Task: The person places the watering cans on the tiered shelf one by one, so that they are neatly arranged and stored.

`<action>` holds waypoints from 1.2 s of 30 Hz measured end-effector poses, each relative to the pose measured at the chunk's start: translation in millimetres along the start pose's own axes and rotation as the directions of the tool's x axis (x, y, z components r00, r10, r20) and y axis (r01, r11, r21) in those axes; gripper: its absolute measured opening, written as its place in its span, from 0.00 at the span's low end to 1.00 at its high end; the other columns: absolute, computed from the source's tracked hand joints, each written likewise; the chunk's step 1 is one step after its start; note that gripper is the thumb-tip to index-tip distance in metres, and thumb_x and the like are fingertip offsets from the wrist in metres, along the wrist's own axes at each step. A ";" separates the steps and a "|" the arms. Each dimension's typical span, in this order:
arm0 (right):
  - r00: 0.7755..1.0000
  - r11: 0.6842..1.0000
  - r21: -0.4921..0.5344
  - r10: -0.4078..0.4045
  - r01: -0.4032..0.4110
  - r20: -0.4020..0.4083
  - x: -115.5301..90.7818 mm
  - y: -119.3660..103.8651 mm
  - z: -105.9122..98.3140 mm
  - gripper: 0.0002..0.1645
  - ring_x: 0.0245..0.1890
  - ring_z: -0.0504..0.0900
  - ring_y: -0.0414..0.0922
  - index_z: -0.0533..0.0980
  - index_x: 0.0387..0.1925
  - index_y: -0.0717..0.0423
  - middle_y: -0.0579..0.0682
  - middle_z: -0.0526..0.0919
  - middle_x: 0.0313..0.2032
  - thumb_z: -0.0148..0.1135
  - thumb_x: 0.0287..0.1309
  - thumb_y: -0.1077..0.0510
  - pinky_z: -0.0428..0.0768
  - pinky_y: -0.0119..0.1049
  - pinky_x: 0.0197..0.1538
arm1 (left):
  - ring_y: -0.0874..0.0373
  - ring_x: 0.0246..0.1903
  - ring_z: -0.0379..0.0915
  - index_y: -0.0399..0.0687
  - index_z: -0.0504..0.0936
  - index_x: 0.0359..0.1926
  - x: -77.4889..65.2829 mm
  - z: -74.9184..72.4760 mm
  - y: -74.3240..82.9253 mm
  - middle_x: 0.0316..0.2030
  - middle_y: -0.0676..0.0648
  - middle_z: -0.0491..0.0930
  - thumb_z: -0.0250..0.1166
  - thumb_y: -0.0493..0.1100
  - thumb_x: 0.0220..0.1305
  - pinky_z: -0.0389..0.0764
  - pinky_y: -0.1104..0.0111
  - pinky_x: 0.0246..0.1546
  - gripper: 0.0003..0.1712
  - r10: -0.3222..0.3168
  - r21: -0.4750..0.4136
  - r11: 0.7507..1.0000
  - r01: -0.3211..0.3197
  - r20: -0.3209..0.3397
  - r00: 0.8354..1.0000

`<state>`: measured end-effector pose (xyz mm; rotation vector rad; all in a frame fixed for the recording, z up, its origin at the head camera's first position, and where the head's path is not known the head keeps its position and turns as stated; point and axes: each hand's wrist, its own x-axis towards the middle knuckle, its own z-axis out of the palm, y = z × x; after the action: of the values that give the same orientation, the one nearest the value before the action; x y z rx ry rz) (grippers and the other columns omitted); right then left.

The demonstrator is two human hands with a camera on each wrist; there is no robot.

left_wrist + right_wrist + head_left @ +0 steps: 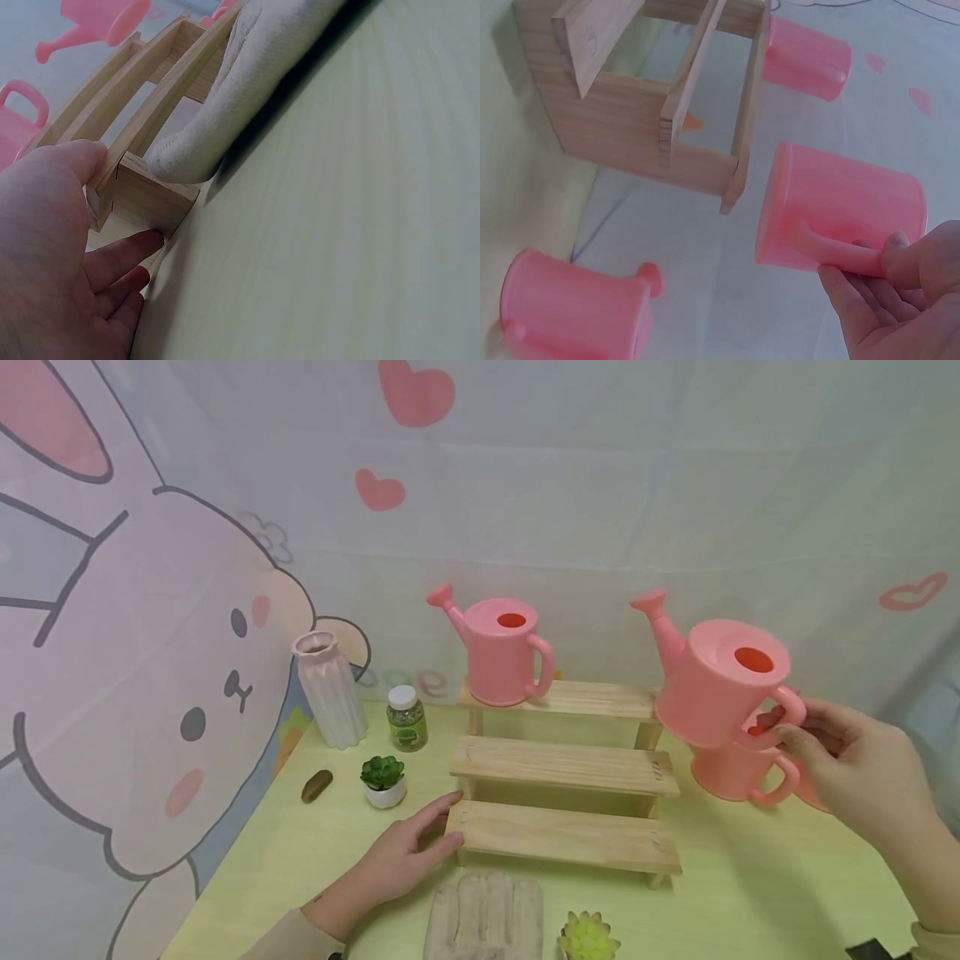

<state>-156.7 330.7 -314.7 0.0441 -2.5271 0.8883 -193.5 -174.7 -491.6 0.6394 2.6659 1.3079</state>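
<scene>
My right hand (862,768) grips the handle of a pink watering can (720,681), held up at the right end of a three-step wooden stand (562,835). In the right wrist view, fingers and thumb close round that handle, and the can's bottom is off the stand. My left hand (401,856) touches the left end of the lowest step, its fingers fairly straight; the left wrist view shows the thumb against the board's end. Another pink watering can (498,652) stands on the left of the top step.
Behind the held can, more pink watering cans (731,772) stand on the table, partly hidden. To the left are a ribbed vase (330,693), a lidded jar (407,722), a potted succulent (384,783) and a brown oval object (317,786). In front lie a grey-beige grooved piece (483,914) and a yellow-green succulent (588,937).
</scene>
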 end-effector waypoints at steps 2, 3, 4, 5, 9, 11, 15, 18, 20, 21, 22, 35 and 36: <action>0.999 1.000 0.022 0.008 -0.009 0.040 5.0 -5.4 4.3 0.17 0.35 0.77 0.12 0.83 0.54 0.45 0.16 0.85 0.33 0.62 0.70 0.44 0.72 0.25 0.27 | 0.62 0.64 0.77 0.75 0.60 0.77 0.3 0.1 -0.2 0.65 0.56 0.79 0.57 0.64 0.74 0.73 0.48 0.68 0.34 0.002 0.000 1.000 -0.002 0.000 1.000; 0.999 1.000 0.024 0.007 -0.008 0.054 7.7 -7.6 6.5 0.16 0.35 0.78 0.13 0.83 0.53 0.43 0.18 0.86 0.34 0.61 0.71 0.43 0.72 0.26 0.27 | 0.62 0.64 0.77 0.75 0.61 0.77 0.2 0.1 0.0 0.65 0.56 0.79 0.57 0.65 0.74 0.73 0.48 0.68 0.34 0.000 -0.001 1.000 0.000 0.001 1.000; 0.998 1.000 0.025 0.012 -0.014 0.069 10.1 -9.6 8.8 0.16 0.35 0.79 0.14 0.83 0.53 0.41 0.17 0.85 0.34 0.60 0.71 0.42 0.73 0.27 0.27 | 0.62 0.64 0.77 0.75 0.61 0.77 0.1 0.1 0.2 0.65 0.56 0.79 0.57 0.65 0.74 0.73 0.48 0.68 0.34 0.000 -0.003 1.000 0.000 0.001 1.000; 0.997 1.000 0.020 0.014 -0.015 0.078 12.6 -11.3 10.6 0.16 0.35 0.79 0.14 0.83 0.52 0.40 0.17 0.85 0.35 0.60 0.71 0.41 0.73 0.26 0.28 | 0.62 0.64 0.77 0.74 0.61 0.77 -0.1 0.0 0.5 0.65 0.56 0.79 0.57 0.65 0.73 0.73 0.48 0.68 0.35 -0.001 -0.004 1.000 0.001 0.003 1.000; 0.995 1.000 -0.014 0.006 -0.005 0.101 23.5 -17.4 17.0 0.20 0.37 0.76 0.13 0.82 0.55 0.38 0.28 0.89 0.40 0.60 0.69 0.37 0.74 0.21 0.35 | 0.62 0.64 0.77 0.76 0.61 0.77 -0.3 -0.7 1.2 0.65 0.55 0.79 0.57 0.65 0.73 0.72 0.48 0.68 0.35 -0.007 -0.003 1.000 0.007 0.005 1.000; 0.994 1.000 -0.031 0.001 0.003 0.112 30.0 -20.6 20.4 0.24 0.38 0.73 0.10 0.81 0.58 0.40 0.36 0.90 0.44 0.60 0.68 0.35 0.73 0.19 0.36 | 0.61 0.64 0.77 0.77 0.60 0.76 -0.4 -0.9 1.1 0.66 0.54 0.79 0.57 0.65 0.73 0.72 0.47 0.68 0.34 -0.008 0.000 1.000 0.008 0.004 1.000; 0.990 0.998 -0.061 0.012 -0.003 0.138 42.4 -27.6 29.2 0.28 0.39 0.72 0.12 0.79 0.61 0.42 0.49 0.90 0.50 0.57 0.69 0.33 0.75 0.21 0.37 | 0.59 0.65 0.77 0.77 0.61 0.76 -0.4 -0.8 0.4 0.66 0.53 0.79 0.57 0.65 0.73 0.73 0.46 0.67 0.34 -0.007 0.004 1.000 0.007 0.001 1.000; 0.986 0.998 -0.069 0.017 -0.006 0.164 49.7 -31.6 36.2 0.28 0.47 0.82 0.29 0.79 0.62 0.44 0.52 0.89 0.53 0.55 0.71 0.34 0.76 0.24 0.38 | 0.59 0.65 0.77 0.77 0.61 0.76 -0.3 -0.5 0.0 0.66 0.52 0.79 0.57 0.65 0.73 0.73 0.46 0.67 0.34 -0.006 0.003 1.000 0.006 0.003 1.000; 0.984 0.998 -0.062 0.017 -0.006 0.178 53.5 -33.0 40.7 0.28 0.51 0.85 0.44 0.79 0.62 0.45 0.53 0.88 0.54 0.55 0.72 0.35 0.76 0.26 0.38 | 0.59 0.65 0.77 0.77 0.61 0.76 -0.2 -0.3 -0.2 0.66 0.52 0.79 0.57 0.65 0.73 0.73 0.46 0.67 0.34 -0.005 0.003 1.000 0.005 0.003 1.000; 0.983 0.999 -0.053 0.016 -0.006 0.184 55.1 -33.6 42.7 0.28 0.53 0.85 0.50 0.79 0.62 0.46 0.54 0.88 0.54 0.55 0.72 0.36 0.76 0.26 0.38 | 0.59 0.65 0.77 0.77 0.61 0.76 -0.2 -0.3 -0.1 0.66 0.52 0.78 0.57 0.65 0.73 0.73 0.46 0.67 0.34 -0.005 0.003 1.000 0.005 0.004 1.000; 0.982 0.999 -0.046 0.015 -0.007 0.188 56.4 -34.1 44.2 0.28 0.53 0.85 0.51 0.78 0.62 0.47 0.54 0.88 0.54 0.55 0.72 0.36 0.76 0.26 0.38 | 0.59 0.65 0.77 0.77 0.61 0.76 -0.2 -0.1 -0.2 0.66 0.52 0.78 0.57 0.65 0.73 0.73 0.46 0.67 0.34 -0.003 0.006 1.000 0.003 0.003 1.000; 0.983 1.000 0.005 0.028 -0.030 0.182 64.9 -41.5 55.0 0.30 0.40 0.76 0.14 0.76 0.66 0.45 0.51 0.88 0.56 0.55 0.71 0.36 0.76 0.21 0.39 | 0.61 0.64 0.77 0.77 0.60 0.76 0.1 0.1 -0.5 0.66 0.52 0.79 0.57 0.64 0.74 0.73 0.47 0.67 0.34 0.010 0.016 1.000 -0.010 -0.001 1.000; 0.984 1.000 0.011 0.022 -0.025 0.176 65.0 -41.8 55.8 0.29 0.39 0.77 0.14 0.77 0.65 0.46 0.51 0.88 0.55 0.56 0.71 0.36 0.76 0.21 0.39 | 0.61 0.64 0.77 0.77 0.60 0.76 0.0 0.2 -0.4 0.66 0.52 0.79 0.57 0.64 0.74 0.73 0.47 0.67 0.34 0.010 0.015 1.000 -0.010 -0.001 1.000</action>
<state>-230.4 271.9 -300.5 0.1015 -2.6896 0.9485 -193.6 -174.7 -492.0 0.6550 2.6797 1.2922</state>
